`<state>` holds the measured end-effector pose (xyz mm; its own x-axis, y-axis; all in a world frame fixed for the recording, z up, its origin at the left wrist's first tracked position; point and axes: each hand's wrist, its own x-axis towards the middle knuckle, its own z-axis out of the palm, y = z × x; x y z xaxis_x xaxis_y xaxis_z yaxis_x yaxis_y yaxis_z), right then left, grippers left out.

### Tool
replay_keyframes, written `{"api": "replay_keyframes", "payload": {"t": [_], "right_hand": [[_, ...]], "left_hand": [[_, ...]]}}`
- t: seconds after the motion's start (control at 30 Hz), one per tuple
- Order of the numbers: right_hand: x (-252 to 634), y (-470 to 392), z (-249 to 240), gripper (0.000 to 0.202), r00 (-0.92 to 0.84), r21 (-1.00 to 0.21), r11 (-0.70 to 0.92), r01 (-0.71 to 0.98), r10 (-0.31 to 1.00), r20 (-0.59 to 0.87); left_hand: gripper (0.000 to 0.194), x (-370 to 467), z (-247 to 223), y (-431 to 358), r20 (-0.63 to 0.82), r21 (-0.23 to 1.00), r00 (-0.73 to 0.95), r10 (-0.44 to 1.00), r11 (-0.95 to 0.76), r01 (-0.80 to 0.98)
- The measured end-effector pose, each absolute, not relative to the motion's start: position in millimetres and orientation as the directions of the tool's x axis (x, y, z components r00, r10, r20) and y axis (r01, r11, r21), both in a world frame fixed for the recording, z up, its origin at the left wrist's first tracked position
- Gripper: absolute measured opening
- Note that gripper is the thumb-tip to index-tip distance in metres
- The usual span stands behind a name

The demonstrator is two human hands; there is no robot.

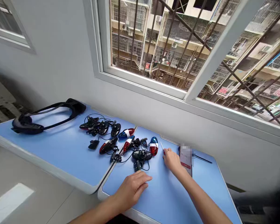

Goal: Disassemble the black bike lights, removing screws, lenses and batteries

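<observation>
**My right hand [172,160] has the screwdriver [161,144]**

From here I see my right fingers closed on the red handle of the screwdriver. Its thin silver rod pokes out toward the white wall [140,101]. It is over the blue right table [161,193], near a red, white and blue light [153,146]. I cannot tell if the tip touches the table.

My left hand [133,188] is nearer to me, loose, with thumb and fingers a little apart. I cannot tell if it rests on the table. Just past it is a small black box [137,165], and beside that lies a shiny black light [142,155] with a wire.

More lights [126,133], some red, some blue, some black, lie in a messy bunch over the join of the two tables.

On the other side of my right hand is a phone [186,158], partly behind my arm. A black stick [203,159] lies past it.

Far off on the left table [67,155] sits a big black headset [32,128]. Above it all is a window [140,83] with bars.
</observation>
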<state>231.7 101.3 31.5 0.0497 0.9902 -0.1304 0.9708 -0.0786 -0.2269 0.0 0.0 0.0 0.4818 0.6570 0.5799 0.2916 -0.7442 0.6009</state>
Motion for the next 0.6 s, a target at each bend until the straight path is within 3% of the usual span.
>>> {"api": "replay_keyframes", "payload": {"t": [0.13, 0.3, 0.37, 0.47, 0.5, 0.6], "right_hand": [[208.7, 80.9, 30.2, 0.052, 0.107, -0.246, -0.131, 0.961, 0.989, -0.106], [191.2, 64.3, 32.7, 0.058, 0.168, -0.519, -0.193, 0.833, 0.981, -0.095], [191.7, 58.2, 34.4, 0.055, 0.179, -0.673, -0.202, 0.712, 0.978, -0.105], [195.3, 46.5, 38.4, 0.054, 0.167, -0.860, -0.186, 0.475, 0.979, -0.119], [196.4, 42.1, 40.2, 0.054, 0.156, -0.902, -0.172, 0.396, 0.981, -0.119], [199.2, 29.1, 45.6, 0.052, 0.103, -0.970, -0.123, 0.208, 0.989, -0.103]], "left_hand": [[0.028, -19.4, -8.2, -1.6, 0.673, 0.446, 0.437, 0.597, -0.798, 0.405], [0.034, -46.3, 1.6, 23.7, 0.728, 0.366, 0.321, 0.606, -0.740, 0.565], [0.038, -48.6, 14.9, 41.5, 0.652, 0.395, 0.336, 0.680, -0.683, 0.615], [0.051, -41.2, 35.5, 69.2, 0.358, 0.527, 0.418, 0.835, -0.551, 0.648], [0.055, -37.2, 40.1, 77.3, 0.248, 0.580, 0.442, 0.862, -0.497, 0.645], [0.047, -27.8, 44.5, 96.0, 0.131, 0.644, 0.480, 0.867, -0.443, 0.624]]}}
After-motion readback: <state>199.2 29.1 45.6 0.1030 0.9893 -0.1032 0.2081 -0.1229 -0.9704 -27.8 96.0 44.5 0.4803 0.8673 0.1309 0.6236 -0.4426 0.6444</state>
